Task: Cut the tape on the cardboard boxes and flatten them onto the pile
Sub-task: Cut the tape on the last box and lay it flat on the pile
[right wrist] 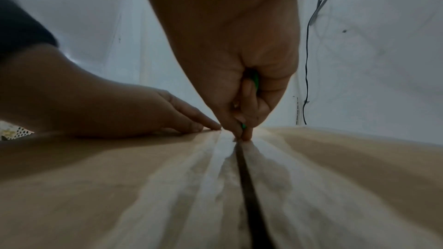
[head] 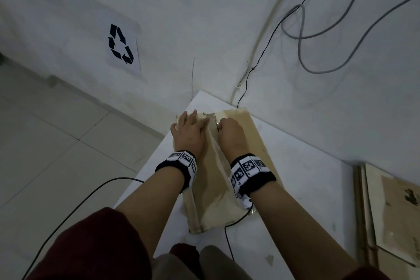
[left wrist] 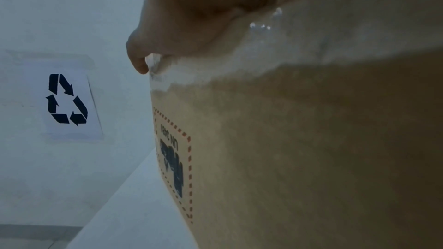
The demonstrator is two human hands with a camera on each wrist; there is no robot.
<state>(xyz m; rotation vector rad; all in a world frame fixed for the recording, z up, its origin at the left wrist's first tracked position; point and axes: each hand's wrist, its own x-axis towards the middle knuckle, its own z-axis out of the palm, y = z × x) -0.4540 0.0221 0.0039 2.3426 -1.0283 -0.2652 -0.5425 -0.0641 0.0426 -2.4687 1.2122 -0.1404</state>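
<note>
A long brown cardboard box (head: 229, 166) lies on the white table (head: 302, 188), its long axis running away from the person toward the wall, clear tape (right wrist: 215, 168) along its slit top seam. The left hand (head: 189, 130) presses flat, fingers straight, on the box's far left. Beside it, at the seam, the right hand (head: 230, 133) is fisted round a green cutter (right wrist: 255, 80).

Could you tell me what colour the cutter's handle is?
Green, best seen in the right wrist view: cutter.

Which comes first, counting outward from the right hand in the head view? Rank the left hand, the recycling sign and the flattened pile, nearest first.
From the right hand:
1. left hand, just beside it on the box top.
2. flattened pile, at the table's right edge.
3. recycling sign, up on the left wall.
</note>
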